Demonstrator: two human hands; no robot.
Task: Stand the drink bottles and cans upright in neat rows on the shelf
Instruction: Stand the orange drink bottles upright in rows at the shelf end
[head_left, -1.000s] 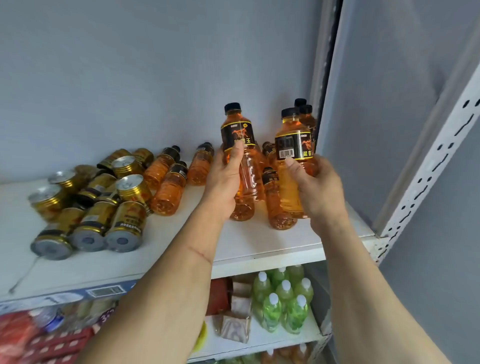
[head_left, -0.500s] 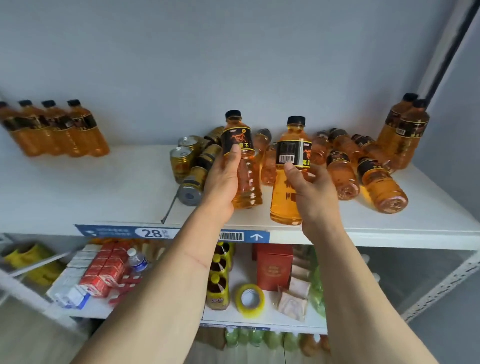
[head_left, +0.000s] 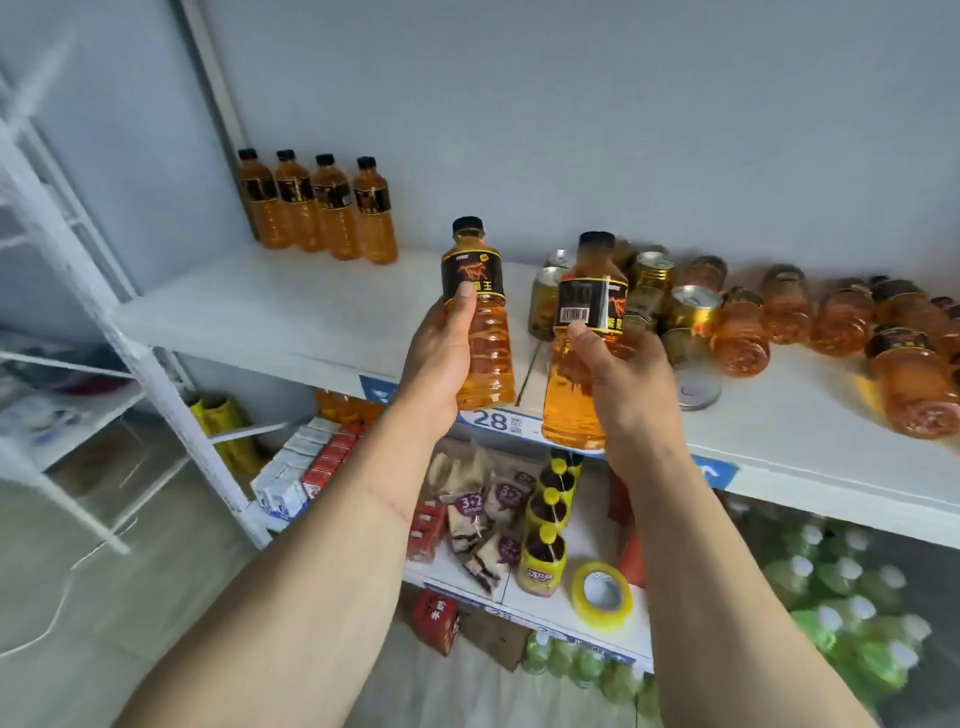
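My left hand (head_left: 441, 358) grips an upright orange drink bottle (head_left: 480, 332) with a black label and cap, held over the front of the white shelf (head_left: 270, 317). My right hand (head_left: 623, 379) grips a second such bottle (head_left: 582, 364), upright, just off the shelf's front edge. Several orange bottles stand in a row (head_left: 317, 208) at the shelf's back left corner. To the right, gold cans (head_left: 654, 296) and more orange bottles (head_left: 841, 322) lie on their sides in a heap.
A white metal upright (head_left: 156, 374) frames the shelf's left end. The lower shelf holds yellow-capped bottles (head_left: 545, 540), snack packs (head_left: 488, 519), red boxes (head_left: 332, 457) and a tape roll (head_left: 602, 592). Green bottles (head_left: 841, 597) fill the lower right.
The view and both hands, each with its bottle, have swung left along the shelf, away from the heap at the right. The standing row at the back left has come into view.
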